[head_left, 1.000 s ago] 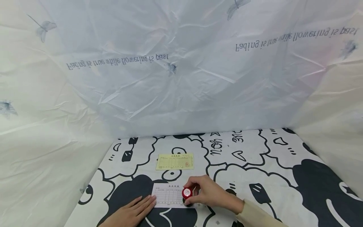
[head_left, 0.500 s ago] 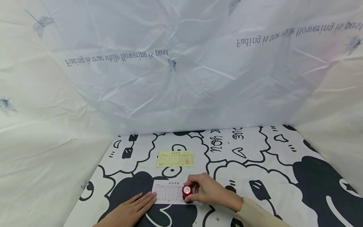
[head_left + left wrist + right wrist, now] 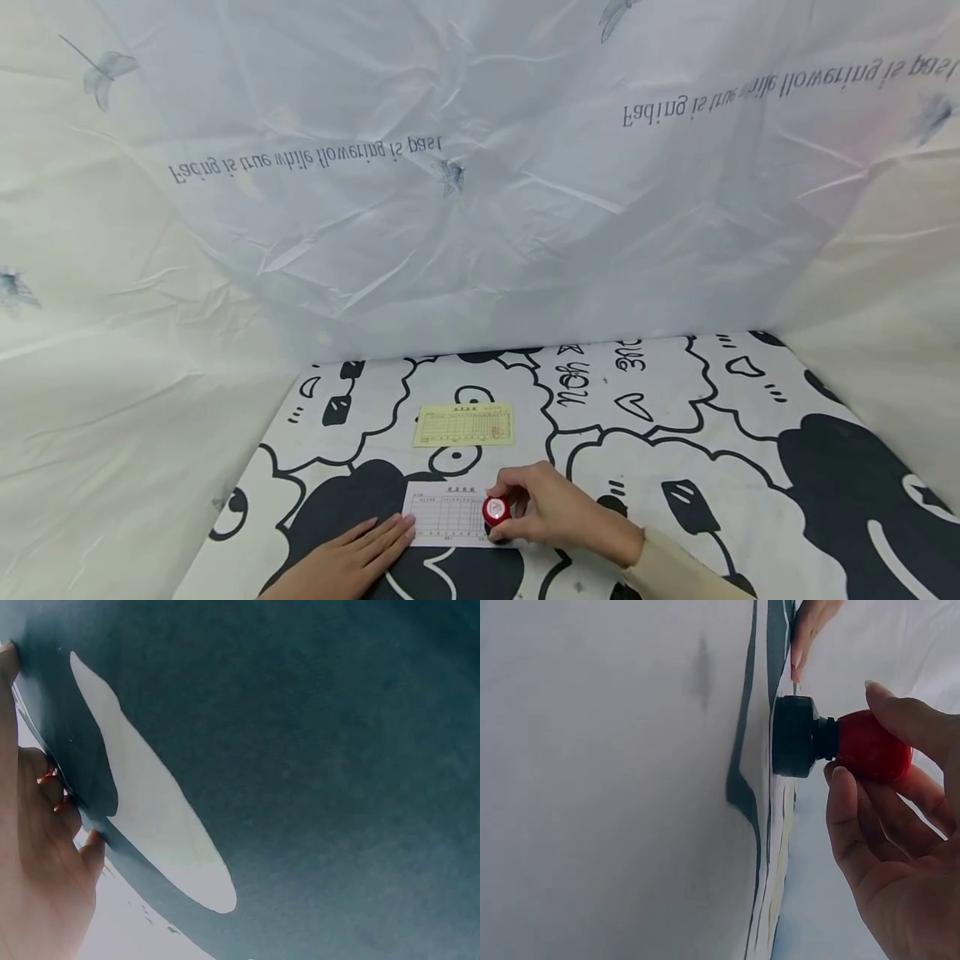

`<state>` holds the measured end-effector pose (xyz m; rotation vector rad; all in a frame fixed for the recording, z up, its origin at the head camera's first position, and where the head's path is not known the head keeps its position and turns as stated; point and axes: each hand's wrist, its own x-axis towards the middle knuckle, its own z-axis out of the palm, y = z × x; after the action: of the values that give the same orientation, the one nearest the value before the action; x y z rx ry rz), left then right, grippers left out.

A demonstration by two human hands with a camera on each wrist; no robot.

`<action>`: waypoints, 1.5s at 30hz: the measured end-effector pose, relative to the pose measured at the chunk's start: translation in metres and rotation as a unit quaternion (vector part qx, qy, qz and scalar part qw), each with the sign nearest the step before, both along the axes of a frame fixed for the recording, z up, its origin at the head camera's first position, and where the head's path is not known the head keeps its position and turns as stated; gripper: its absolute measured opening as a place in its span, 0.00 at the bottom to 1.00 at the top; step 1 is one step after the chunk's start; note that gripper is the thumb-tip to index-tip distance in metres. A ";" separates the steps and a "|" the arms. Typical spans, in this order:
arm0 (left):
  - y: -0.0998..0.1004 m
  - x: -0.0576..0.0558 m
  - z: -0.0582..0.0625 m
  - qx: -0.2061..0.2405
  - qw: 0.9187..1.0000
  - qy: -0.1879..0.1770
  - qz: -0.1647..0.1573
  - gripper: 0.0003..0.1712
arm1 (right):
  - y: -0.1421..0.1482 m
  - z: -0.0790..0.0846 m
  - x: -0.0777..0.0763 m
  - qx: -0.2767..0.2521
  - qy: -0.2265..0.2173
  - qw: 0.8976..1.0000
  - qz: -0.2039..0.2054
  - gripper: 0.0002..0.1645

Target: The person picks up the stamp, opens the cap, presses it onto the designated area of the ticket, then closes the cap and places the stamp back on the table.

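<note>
A round stamp [image 3: 496, 510] with a red knob and a black base stands on the right end of a white printed form [image 3: 444, 518]. Thumb and fingers of my right hand [image 3: 553, 510] grip its knob. From the side, in the right wrist view, the stamp's black base [image 3: 793, 736] meets the paper on the cloth. My left hand [image 3: 348, 560] lies flat with straight fingers, their tips on the form's left edge. That hand [image 3: 49, 862] shows only in part in the left wrist view. The stamp hides the paper beneath it.
Behind the white form lies a yellow form [image 3: 465, 426] with a red stamp mark at its lower right. A black-and-white cartoon cloth [image 3: 630, 475] covers the table. Pale plastic sheeting [image 3: 480, 250] walls off the back and both sides.
The head view shifts slightly up and down. Both hands and the stamp keep their places on the white form.
</note>
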<state>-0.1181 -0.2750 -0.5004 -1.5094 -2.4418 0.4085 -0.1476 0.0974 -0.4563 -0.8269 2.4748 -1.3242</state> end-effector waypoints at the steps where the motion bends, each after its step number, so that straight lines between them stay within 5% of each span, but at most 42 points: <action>1: 0.000 0.000 0.000 0.001 1.000 0.001 0.000 0.52 | 0.000 0.000 0.000 -0.001 0.002 1.000 0.000 0.18; 17: 0.001 0.000 0.009 -0.006 1.000 -0.010 0.010 0.51 | 0.004 0.016 -0.008 0.019 -0.014 0.998 0.062 0.16; 22: 0.006 0.003 0.017 0.021 0.994 -0.080 0.072 0.49 | 0.003 0.019 -0.007 0.004 0.002 0.998 0.068 0.17; 25: 0.015 0.005 0.022 0.093 0.979 -0.122 0.136 0.44 | 0.005 0.024 -0.007 -0.013 0.009 0.998 0.063 0.18; 27: 0.024 0.004 0.027 0.153 0.956 -0.153 0.198 0.39 | 0.007 0.027 -0.007 -0.020 0.019 0.998 0.058 0.18; 29: 0.033 0.001 0.031 0.225 0.912 -0.213 0.270 0.33 | 0.009 0.029 -0.007 -0.024 0.033 0.998 0.052 0.19; 30: 0.036 -0.002 0.032 0.263 0.882 -0.245 0.306 0.28 | 0.010 0.030 -0.008 -0.026 0.038 0.998 0.049 0.19; 33: 0.046 -0.010 0.034 0.379 0.769 -0.344 0.384 0.17 | 0.012 0.031 -0.009 -0.032 0.050 0.997 0.044 0.20; 34: 0.049 -0.013 0.034 0.407 0.737 -0.362 0.401 0.15 | 0.012 0.031 -0.009 -0.035 0.052 0.997 0.044 0.20; 36: 0.053 -0.017 0.034 0.434 0.693 -0.380 0.433 0.14 | 0.012 0.031 -0.009 -0.040 0.052 0.997 0.046 0.20; 37: 0.054 -0.018 0.033 0.440 0.679 -0.384 0.446 0.14 | 0.012 0.031 -0.009 -0.042 0.050 0.997 0.047 0.20; 39: 0.057 -0.020 0.031 0.445 0.666 -0.379 0.464 0.15 | 0.013 0.031 -0.009 -0.044 0.047 0.997 0.047 0.20; 43: 0.061 -0.023 0.028 0.442 0.666 -0.362 0.479 0.16 | 0.015 0.030 -0.008 -0.044 0.046 0.997 0.041 0.20; 45: 0.063 -0.024 0.026 0.434 0.677 -0.352 0.479 0.16 | 0.016 0.030 -0.007 -0.043 0.047 0.997 0.038 0.20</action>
<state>-0.1420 -0.2121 -0.4742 0.1772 -2.9849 -1.2775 -0.1550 0.1132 -0.4262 -1.0140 2.4442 -1.4057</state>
